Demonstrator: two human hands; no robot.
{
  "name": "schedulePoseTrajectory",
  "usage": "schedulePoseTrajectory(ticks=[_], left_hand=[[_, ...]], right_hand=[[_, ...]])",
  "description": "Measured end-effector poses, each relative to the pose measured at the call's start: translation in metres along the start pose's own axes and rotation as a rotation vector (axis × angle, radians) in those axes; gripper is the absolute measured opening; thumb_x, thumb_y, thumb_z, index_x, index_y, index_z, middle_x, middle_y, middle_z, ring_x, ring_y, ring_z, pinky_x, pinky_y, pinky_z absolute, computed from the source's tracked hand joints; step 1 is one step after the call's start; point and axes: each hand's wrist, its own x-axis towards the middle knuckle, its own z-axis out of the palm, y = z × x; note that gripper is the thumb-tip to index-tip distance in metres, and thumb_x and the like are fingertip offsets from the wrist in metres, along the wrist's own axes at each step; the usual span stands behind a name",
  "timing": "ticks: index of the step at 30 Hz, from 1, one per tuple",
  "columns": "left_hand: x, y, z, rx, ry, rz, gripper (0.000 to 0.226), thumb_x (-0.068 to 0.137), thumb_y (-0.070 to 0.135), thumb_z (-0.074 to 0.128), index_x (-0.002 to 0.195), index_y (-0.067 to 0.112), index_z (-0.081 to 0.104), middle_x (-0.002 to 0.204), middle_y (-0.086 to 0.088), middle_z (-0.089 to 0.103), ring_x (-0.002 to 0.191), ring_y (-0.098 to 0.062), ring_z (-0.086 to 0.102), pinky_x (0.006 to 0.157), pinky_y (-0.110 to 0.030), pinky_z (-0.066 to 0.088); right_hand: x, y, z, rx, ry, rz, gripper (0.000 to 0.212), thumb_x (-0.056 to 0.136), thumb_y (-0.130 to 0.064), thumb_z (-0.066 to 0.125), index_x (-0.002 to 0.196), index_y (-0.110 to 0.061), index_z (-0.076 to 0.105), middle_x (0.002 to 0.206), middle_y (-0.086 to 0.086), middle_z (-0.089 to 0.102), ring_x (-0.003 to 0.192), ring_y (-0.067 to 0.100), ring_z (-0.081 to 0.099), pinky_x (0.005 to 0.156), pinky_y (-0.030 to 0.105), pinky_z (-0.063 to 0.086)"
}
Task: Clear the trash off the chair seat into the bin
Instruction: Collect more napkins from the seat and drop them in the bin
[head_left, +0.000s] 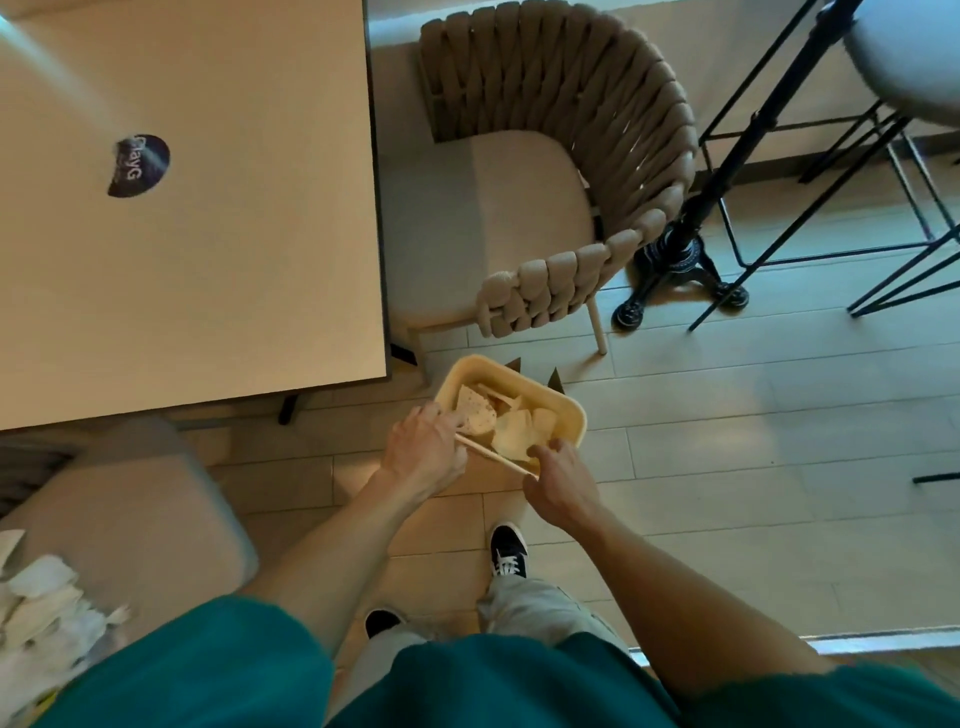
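We take the step in hand to be the drop into the bin (566, 410); both our hands are over its near rim, and a thin pale stick (493, 457) runs between them across that rim. Our left hand (423, 449) has its fingers curled at the stick's left end, and seems to pinch it; our right hand (558, 483) curls round the other end at the bin's near right corner. The bin stands on the floor just in front of our feet; it is a cream rectangular tub with rounded corners and a smooth, hard-looking wall, likely plastic. Inside it lie crumpled paper pieces (511, 434), pale and creased, one of them speckled; so part of the trash is already in.

The seat (140, 499) left of the bin is a plain padded cushion, soft and matte; more white crumpled paper (47, 608) lies on it at its far-left end, well apart from the bin. We judge the task partly done; the next move calls for letting the stick fall clear inside the rim, not across it, then turning left for the paper on the cushion; that paper looks light and loose, so we would gather it in a bunch rather than piece by piece.

Beyond the bin stands a chair (571, 93) with a thick woven rope back and a pale cushion; left of the bin is a smooth beige table (208, 260) with a dark round sticker (137, 166).
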Motion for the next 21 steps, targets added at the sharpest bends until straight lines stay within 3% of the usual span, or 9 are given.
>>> schedulePoseTrajectory(ticks=[7,11,21], left_hand=[[-0.046,-0.037,0.003,-0.028,0.016,-0.143,0.041,0.087,0.034,0.053,0.128,0.024,0.054,0.128,-0.002,0.052,0.119,-0.020,0.048,0.095,-0.039,0.045],[-0.083,-0.066,0.009,-0.076,0.043,-0.237,0.041,0.088,0.036,0.052,0.127,0.026,0.053,0.127,0.000,0.052,0.117,-0.019,0.048,0.094,-0.041,0.045],[-0.207,-0.166,0.036,-0.227,0.126,-0.490,0.042,0.086,0.041,0.058,0.125,0.025,0.055,0.123,0.001,0.055,0.111,-0.022,0.054,0.087,-0.034,0.045]], right_hand=[[-0.005,-0.050,0.009,-0.071,-0.017,-0.141,0.049,0.087,-0.023,0.054,0.135,-0.023,0.046,0.128,0.012,0.046,0.113,0.027,0.047,0.092,0.039,0.044],[-0.013,-0.084,0.018,-0.081,-0.048,-0.246,0.046,0.085,-0.023,0.055,0.129,-0.017,0.047,0.127,0.015,0.045,0.116,0.032,0.047,0.092,0.042,0.046],[-0.051,-0.200,0.070,-0.252,-0.210,-0.497,0.056,0.091,-0.026,0.053,0.143,-0.020,0.034,0.144,0.014,0.034,0.130,0.031,0.038,0.106,0.043,0.039]])
